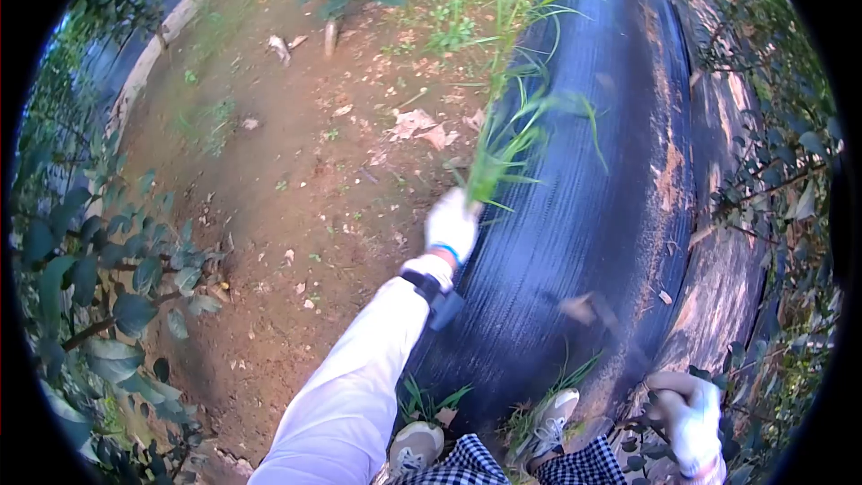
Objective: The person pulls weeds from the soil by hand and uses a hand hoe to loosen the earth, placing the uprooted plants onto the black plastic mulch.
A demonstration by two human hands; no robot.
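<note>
My left hand [453,226], in a white glove, is closed around the base of a clump of long green grass [503,139] beside the edge of a black plastic ground sheet [575,242]. The blades lean up and away over the sheet's left edge; some are blurred. A dark watch-like band [433,295] sits over the white sleeve. At the lower right, my right hand [687,418], also gloved, has its fingers curled in, close to leafy twigs. What it holds, if anything, I cannot make out.
Bare brown soil [269,171] with dry leaves [417,126] lies left of the sheet. A leafy shrub [117,305] stands at left, branches [781,180] at right. My shoes [417,449] are beside small grass tufts [435,400]. A blurred brown leaf [579,308] shows over the sheet.
</note>
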